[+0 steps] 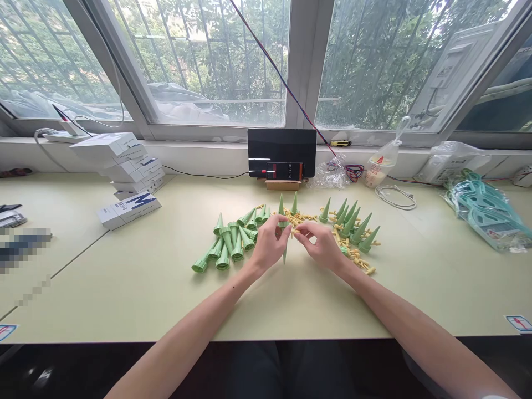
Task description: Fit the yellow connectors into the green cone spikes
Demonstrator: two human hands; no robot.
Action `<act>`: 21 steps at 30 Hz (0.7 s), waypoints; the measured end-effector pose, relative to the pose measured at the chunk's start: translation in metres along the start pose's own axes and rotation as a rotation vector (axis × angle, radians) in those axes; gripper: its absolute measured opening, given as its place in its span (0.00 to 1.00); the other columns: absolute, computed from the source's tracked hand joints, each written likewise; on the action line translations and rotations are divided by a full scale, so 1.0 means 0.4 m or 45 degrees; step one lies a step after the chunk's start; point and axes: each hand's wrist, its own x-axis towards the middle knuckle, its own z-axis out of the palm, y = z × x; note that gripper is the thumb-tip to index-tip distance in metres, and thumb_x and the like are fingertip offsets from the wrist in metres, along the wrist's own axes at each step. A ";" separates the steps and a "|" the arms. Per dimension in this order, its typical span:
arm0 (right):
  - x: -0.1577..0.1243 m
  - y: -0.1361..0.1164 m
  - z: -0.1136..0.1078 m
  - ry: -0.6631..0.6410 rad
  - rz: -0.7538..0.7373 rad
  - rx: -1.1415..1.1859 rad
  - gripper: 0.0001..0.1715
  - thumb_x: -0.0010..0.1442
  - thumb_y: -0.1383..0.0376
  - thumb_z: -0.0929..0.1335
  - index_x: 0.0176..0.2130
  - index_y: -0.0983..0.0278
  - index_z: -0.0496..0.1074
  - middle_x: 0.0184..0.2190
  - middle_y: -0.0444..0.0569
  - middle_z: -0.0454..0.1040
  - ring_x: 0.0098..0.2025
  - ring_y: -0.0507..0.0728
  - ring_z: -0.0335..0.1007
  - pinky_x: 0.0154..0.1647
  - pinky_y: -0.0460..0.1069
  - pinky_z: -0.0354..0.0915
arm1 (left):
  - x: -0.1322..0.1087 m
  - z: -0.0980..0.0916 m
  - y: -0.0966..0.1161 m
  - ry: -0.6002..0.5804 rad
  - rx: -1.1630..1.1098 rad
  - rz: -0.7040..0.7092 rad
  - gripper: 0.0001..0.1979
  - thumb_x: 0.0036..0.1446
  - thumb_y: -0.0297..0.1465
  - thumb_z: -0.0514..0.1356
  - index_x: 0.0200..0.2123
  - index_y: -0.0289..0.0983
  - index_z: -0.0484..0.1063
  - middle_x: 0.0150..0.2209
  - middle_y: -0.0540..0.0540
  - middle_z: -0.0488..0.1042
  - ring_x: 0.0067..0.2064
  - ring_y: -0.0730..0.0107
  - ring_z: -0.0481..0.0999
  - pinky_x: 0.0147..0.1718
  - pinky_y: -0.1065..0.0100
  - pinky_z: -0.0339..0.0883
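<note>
My left hand (269,243) is closed around a green plastic cone spike (285,257), its narrow tip pointing down below the fingers. Pinched in my right hand (323,246) is a small yellow plastic piece (293,232), close against the spike's upper part; whether the two touch is hidden by the fingers. To the left lie several green cones (226,238) in a pile, many with their ribbed open ends toward me. On the right, more green cones (349,224) stand or lean among scattered yellow pieces (361,262).
Behind the hands, a phone (286,170) leans against a black screen (281,145). White boxes (137,169) are stacked at left. A bagged cup (379,168), a coiled white cable (394,197) and bagged teal plastic items (486,208) sit at right. The table's edge (299,339) is near me.
</note>
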 end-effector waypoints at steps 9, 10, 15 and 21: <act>0.002 -0.003 -0.001 -0.021 0.017 0.010 0.11 0.67 0.58 0.65 0.38 0.62 0.72 0.30 0.48 0.75 0.31 0.56 0.72 0.33 0.50 0.69 | 0.000 0.001 -0.001 0.001 0.014 0.006 0.07 0.63 0.34 0.57 0.41 0.37 0.69 0.37 0.47 0.74 0.26 0.75 0.69 0.25 0.71 0.64; 0.003 -0.004 -0.002 -0.025 0.022 0.011 0.11 0.67 0.58 0.65 0.37 0.62 0.72 0.30 0.48 0.75 0.31 0.56 0.72 0.32 0.50 0.68 | 0.000 0.001 0.000 0.001 0.017 0.003 0.07 0.63 0.34 0.57 0.41 0.37 0.69 0.38 0.47 0.74 0.27 0.75 0.69 0.25 0.71 0.64; 0.004 -0.008 -0.003 -0.054 0.032 0.001 0.14 0.68 0.57 0.64 0.36 0.61 0.72 0.28 0.48 0.75 0.31 0.56 0.72 0.31 0.50 0.68 | 0.000 0.002 0.002 0.005 0.022 0.003 0.06 0.63 0.34 0.57 0.41 0.38 0.69 0.38 0.46 0.74 0.27 0.74 0.70 0.25 0.71 0.65; 0.004 -0.008 -0.004 -0.070 0.023 -0.013 0.16 0.69 0.56 0.63 0.35 0.62 0.72 0.27 0.47 0.74 0.29 0.56 0.70 0.31 0.50 0.67 | 0.000 0.003 0.001 0.002 0.028 0.007 0.06 0.63 0.33 0.57 0.41 0.37 0.69 0.38 0.46 0.74 0.27 0.74 0.70 0.25 0.71 0.65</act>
